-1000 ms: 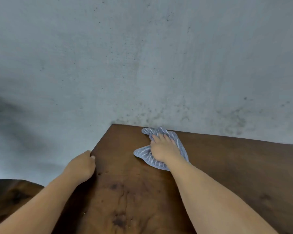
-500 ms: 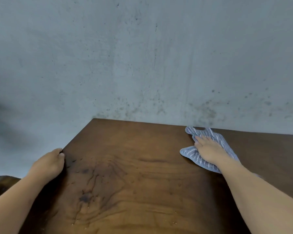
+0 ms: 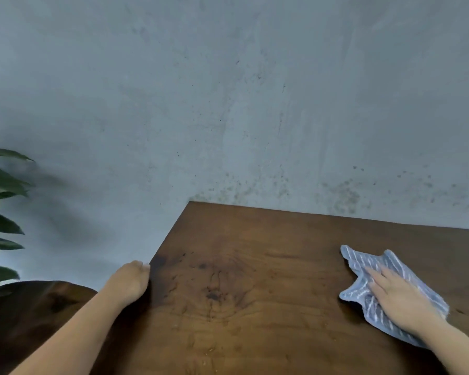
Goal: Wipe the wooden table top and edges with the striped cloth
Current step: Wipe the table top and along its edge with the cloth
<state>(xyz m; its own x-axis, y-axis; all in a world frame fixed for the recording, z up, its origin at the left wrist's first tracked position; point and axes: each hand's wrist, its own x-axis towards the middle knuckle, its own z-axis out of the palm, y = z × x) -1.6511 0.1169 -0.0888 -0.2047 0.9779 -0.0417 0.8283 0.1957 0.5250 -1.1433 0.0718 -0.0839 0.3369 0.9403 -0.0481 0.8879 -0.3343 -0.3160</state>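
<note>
my right hand (image 3: 400, 300), fingers flat, has swept the striped cloth (image 3: 374, 282) rightward and nearer me; my left hand (image 3: 130, 282) still grips the table (image 3: 255, 266) edge; back strip looks wiped.

One head-worn camera looks forward and down from above the desk's (image 3: 255, 280) near side. It faces the grey wall (image 3: 228, 104) behind the desk, close over it.

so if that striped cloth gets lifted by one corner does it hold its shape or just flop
Probably it flops: the striped cloth already lies rumpled, with folded, uneven edges beside the right hand pressing it flat. It looks thin and likely light. It seems to slide readily on the smooth wooden table, though it may bunch when pushed.
</note>
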